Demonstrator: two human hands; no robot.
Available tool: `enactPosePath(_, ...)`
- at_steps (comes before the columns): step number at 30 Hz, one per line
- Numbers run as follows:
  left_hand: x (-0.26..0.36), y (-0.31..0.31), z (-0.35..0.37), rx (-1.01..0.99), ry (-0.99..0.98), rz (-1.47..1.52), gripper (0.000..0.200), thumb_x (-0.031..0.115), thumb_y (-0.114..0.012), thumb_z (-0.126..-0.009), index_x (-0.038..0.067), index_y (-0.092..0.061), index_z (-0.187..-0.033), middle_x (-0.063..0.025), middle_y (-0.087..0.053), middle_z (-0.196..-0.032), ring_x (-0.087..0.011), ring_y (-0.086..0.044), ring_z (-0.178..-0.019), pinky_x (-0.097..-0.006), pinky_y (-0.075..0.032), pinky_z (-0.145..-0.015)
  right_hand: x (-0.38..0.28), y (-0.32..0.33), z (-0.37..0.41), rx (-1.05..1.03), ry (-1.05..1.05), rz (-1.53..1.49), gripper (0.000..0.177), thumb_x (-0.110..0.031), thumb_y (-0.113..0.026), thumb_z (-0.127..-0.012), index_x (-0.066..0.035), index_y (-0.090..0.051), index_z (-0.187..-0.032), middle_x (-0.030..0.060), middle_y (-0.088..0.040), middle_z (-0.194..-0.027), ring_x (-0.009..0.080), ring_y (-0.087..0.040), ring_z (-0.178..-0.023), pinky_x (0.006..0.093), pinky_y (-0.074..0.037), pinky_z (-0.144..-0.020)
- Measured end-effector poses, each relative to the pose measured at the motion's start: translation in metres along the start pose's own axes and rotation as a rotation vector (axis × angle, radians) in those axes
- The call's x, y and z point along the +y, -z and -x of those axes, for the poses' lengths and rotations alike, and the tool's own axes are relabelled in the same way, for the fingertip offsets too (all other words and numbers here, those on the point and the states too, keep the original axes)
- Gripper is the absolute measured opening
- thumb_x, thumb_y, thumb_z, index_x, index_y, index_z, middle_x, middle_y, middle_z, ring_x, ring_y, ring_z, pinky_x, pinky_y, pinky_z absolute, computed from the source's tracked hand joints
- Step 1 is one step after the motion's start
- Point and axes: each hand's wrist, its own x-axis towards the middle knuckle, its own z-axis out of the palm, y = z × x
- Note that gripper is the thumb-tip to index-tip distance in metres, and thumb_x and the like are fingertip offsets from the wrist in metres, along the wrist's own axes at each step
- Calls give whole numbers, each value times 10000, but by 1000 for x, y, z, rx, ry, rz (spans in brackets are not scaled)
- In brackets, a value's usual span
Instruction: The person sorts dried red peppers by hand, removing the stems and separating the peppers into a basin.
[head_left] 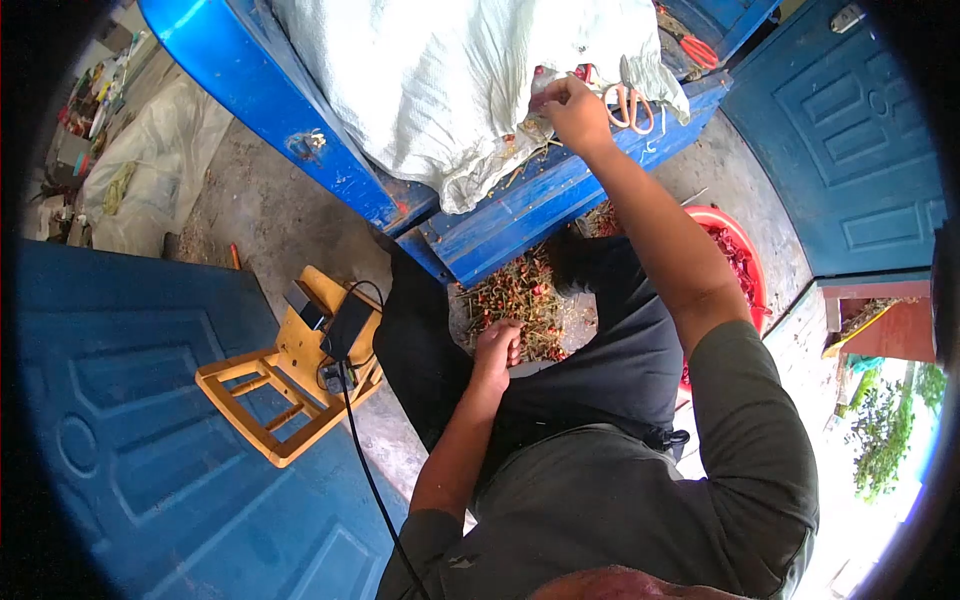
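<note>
My right hand (580, 115) reaches over the front edge of the blue wooden bench, at the rim of a white woven sack (430, 90). Its fingers are pinched together beside some small red pieces; what they hold is too small to make out. Just right of it lie scissors (630, 108) with pinkish-orange handles, apart from the hand. My left hand (498, 350) is curled into a fist between my knees, its contents hidden. Below it, green stem trimmings with red bits (525, 300) cover the floor.
A red basin (762, 265) of dried red pods stands by my right leg. Red-handled scissors (698, 52) lie farther back on the blue bench (560, 195). To the left, a wooden chair (285, 400) carries black devices and a cable. Blue doors (860, 130) flank both sides.
</note>
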Motion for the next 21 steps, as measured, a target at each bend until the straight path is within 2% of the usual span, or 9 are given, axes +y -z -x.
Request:
enactPosePath(1, 0, 3, 0, -24, 7, 16, 101, 141, -605, -924, 84, -599, -1006, 51, -453, -678, -63, -407, -532, -249, -321, -464, -6, 3, 4, 16, 172, 109, 215, -97, -664, -801, -17, -653, -1001, 123, -704, -992, 270, -687, -870, 353, -544, -779)
enactPosePath(2, -1, 5, -1, -48, 12, 33, 110, 124, -583, -936, 65, -590, -1029, 41, -450, -702, -80, -407, -554, -267, -336, -489, -12, 4, 6, 18, 169, 109, 215, -97, -664, -801, -17, -653, -1001, 123, -704, -992, 270, -687, -870, 353, -544, -779)
enactPosePath(4, 0, 3, -1, -38, 11, 36, 106, 123, -585, -934, 71, -591, -1027, 42, -455, -704, -78, -411, -558, -264, -339, -490, -19, 0, 5, 75, 517, 406, 236, -104, -656, -786, -46, -657, -1015, 115, -660, -1089, 337, -642, -982, 411, -534, -830)
enactPosePath(5, 0, 3, 0, -26, 12, 39, 102, 122, -587, -933, 77, -593, -1024, 43, -459, -707, -77, -416, -562, -262, -342, -491, -16, -7, 0, -60, 433, 474, 197, -156, -609, -820, -67, -636, -993, 131, -649, -1125, 354, -647, -981, 462, -533, -844)
enactPosePath(8, 1, 2, -1, -14, 33, 38, 105, 121, -589, -932, 81, -592, -1029, 44, -463, -708, -75, -418, -565, -262, -342, -493, -4, -20, -10, -241, 361, 619, 180, -138, -576, -849, -58, -633, -1000, 149, -627, -1082, 354, -639, -1007, 459, -537, -822)
enactPosePath(15, -3, 6, -3, -33, 17, 46, 115, 119, -580, -933, 73, -595, -1037, 39, -465, -707, -75, -418, -563, -260, -340, -492, -3, 11, 11, -240, 472, 551, 147, -143, -550, -894, -126, -647, -1003, 162, -603, -1053, 378, -647, -930, 475, -537, -792)
enactPosePath(17, -4, 3, -4, -47, 21, 27, 120, 117, -575, -934, 63, -595, -1039, 35, -464, -704, -74, -417, -559, -257, -333, -486, -2, 15, 13, -222, 405, 568, 161, -134, -655, -857, -139, -707, -1010, 104, -614, -1114, 326, -648, -967, 424, -543, -809)
enactPosePath(20, -3, 1, 0, -32, 9, 13, 118, 116, -571, -934, 60, -597, -1034, 35, -462, -696, -73, -412, -553, -255, -327, -481, -7, 22, 16, -172, 403, 447, 178, -130, -655, -854, -166, -723, -1014, 96, -626, -1091, 339, -648, -950, 426, -547, -794)
enactPosePath(21, -2, 1, 0, -33, -1, 16, 118, 116, -571, -934, 60, -597, -1034, 35, -462, -696, -73, -412, -553, -255, -327, -481, -13, 25, 17, -50, 508, 419, 161, -169, -658, -895, -107, -717, -1031, 80, -667, -1001, 268, -684, -853, 370, -556, -725)
